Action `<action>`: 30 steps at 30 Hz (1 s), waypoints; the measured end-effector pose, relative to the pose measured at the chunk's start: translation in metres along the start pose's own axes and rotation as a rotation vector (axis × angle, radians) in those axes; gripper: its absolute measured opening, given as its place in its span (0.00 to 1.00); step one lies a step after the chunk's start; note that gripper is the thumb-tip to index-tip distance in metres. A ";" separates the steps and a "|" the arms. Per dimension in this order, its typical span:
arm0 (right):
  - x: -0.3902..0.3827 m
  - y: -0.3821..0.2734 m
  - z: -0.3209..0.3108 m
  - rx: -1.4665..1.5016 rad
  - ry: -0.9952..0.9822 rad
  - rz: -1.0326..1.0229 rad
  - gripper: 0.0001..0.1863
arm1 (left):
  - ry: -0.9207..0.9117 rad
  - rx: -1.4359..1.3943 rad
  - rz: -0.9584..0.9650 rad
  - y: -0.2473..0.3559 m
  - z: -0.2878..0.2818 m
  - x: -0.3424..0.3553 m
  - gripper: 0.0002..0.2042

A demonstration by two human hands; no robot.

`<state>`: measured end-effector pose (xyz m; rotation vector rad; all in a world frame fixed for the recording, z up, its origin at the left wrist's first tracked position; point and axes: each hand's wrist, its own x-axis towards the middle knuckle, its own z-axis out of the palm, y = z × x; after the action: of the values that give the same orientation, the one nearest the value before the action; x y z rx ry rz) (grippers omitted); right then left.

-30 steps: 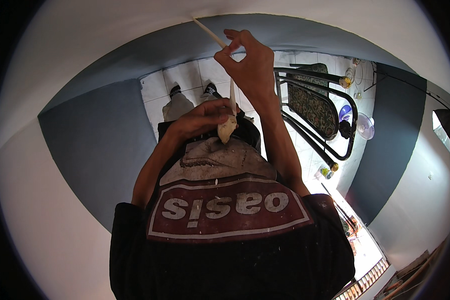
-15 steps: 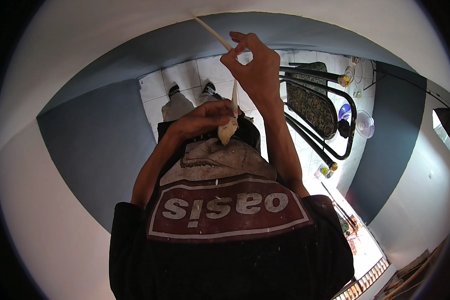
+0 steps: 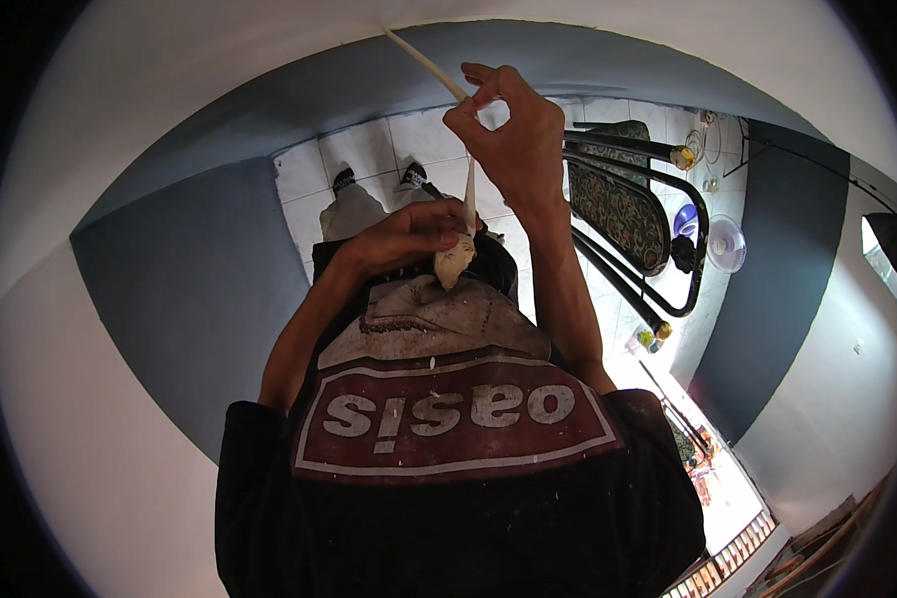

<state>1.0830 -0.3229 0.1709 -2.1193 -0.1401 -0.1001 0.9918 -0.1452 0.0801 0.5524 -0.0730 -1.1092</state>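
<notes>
My right hand (image 3: 513,140) is raised in front of me and pinches a thin pale strip of tape (image 3: 424,62). The strip runs up and left to the line where the white and blue-grey wall paint meet. From the pinch it hangs down to a crumpled pale wad of tape (image 3: 453,264). My left hand (image 3: 404,239) holds that wad against my chest, just above my dark printed shirt (image 3: 448,419).
The wall (image 3: 179,289) is blue-grey below and white above. Below lie white floor tiles (image 3: 369,159) and my black shoes (image 3: 344,179). A black-framed chair with a patterned cushion (image 3: 623,204) stands at the right, beside a purple bowl (image 3: 686,219) and a fan (image 3: 726,244).
My right hand has edged slightly to the right while keeping its pinch on the strip. The left hand and the wad have stayed put.
</notes>
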 end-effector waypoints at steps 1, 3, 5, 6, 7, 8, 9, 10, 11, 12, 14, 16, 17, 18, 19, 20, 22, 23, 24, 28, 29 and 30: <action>0.000 0.000 0.000 -0.003 0.000 0.000 0.12 | 0.001 0.001 -0.004 0.000 0.000 0.000 0.25; -0.001 -0.002 -0.001 -0.009 0.000 -0.001 0.12 | -0.005 -0.001 -0.004 -0.001 -0.001 0.001 0.25; -0.001 -0.001 -0.003 -0.013 0.000 -0.001 0.12 | -0.010 0.002 -0.006 -0.003 -0.002 0.001 0.25; -0.001 -0.001 -0.004 -0.016 0.000 -0.001 0.12 | -0.013 0.005 -0.008 -0.003 -0.002 0.001 0.25; -0.002 -0.001 -0.004 -0.017 0.000 0.001 0.12 | -0.017 0.008 -0.009 -0.003 -0.002 0.002 0.25; -0.002 -0.002 -0.004 -0.019 0.001 0.003 0.11 | -0.016 0.012 -0.011 -0.003 -0.002 0.002 0.25; -0.002 -0.002 -0.005 -0.021 0.001 0.006 0.11 | -0.015 0.015 -0.013 -0.003 -0.001 0.002 0.25; -0.002 -0.002 -0.005 -0.019 0.004 0.001 0.11 | -0.013 0.019 -0.014 -0.002 0.000 0.002 0.25; -0.002 -0.002 -0.005 -0.017 0.007 -0.003 0.11 | -0.024 0.001 -0.015 0.000 0.001 0.002 0.21; -0.002 -0.002 -0.006 -0.016 0.010 -0.007 0.11 | -0.035 -0.017 -0.016 0.003 0.004 0.002 0.18; -0.003 0.001 -0.007 -0.019 0.009 -0.002 0.11 | -0.044 -0.037 -0.015 0.003 0.005 0.002 0.15; -0.004 0.002 -0.008 -0.024 0.009 0.000 0.12 | -0.042 -0.039 -0.012 0.001 0.005 0.003 0.15; -0.004 0.001 -0.009 -0.027 0.009 -0.001 0.12 | -0.041 -0.028 -0.013 0.002 0.006 0.004 0.15; -0.004 0.001 -0.010 -0.030 0.009 -0.002 0.12 | -0.040 -0.017 -0.015 0.004 0.008 0.004 0.15; -0.004 0.002 -0.010 -0.030 0.007 0.000 0.12 | -0.038 -0.006 -0.014 0.006 0.009 0.003 0.15; -0.005 0.003 -0.011 -0.030 0.005 0.003 0.12 | -0.031 0.007 -0.016 0.004 0.009 0.004 0.18; -0.006 0.004 -0.012 -0.027 0.004 0.002 0.12 | -0.018 0.032 -0.019 0.002 0.006 0.005 0.24; -0.007 0.005 -0.012 -0.023 0.004 -0.001 0.12 | -0.017 0.034 -0.020 0.002 0.006 0.005 0.24; -0.007 0.005 -0.012 -0.020 0.004 -0.004 0.12 | -0.016 0.036 -0.021 0.002 0.006 0.005 0.24; -0.009 0.006 -0.016 -0.028 0.007 0.039 0.12 | -0.019 0.041 -0.019 0.000 0.005 0.006 0.24; -0.011 0.007 -0.018 -0.028 0.012 0.048 0.11 | -0.020 0.044 -0.020 -0.001 0.004 0.006 0.24; -0.012 0.007 -0.019 -0.029 0.017 0.057 0.11 | -0.022 0.046 -0.020 -0.002 0.003 0.006 0.24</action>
<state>1.0716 -0.3439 0.1732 -2.1487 -0.0686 -0.0874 0.9920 -0.1525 0.0804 0.5834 -0.1130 -1.1355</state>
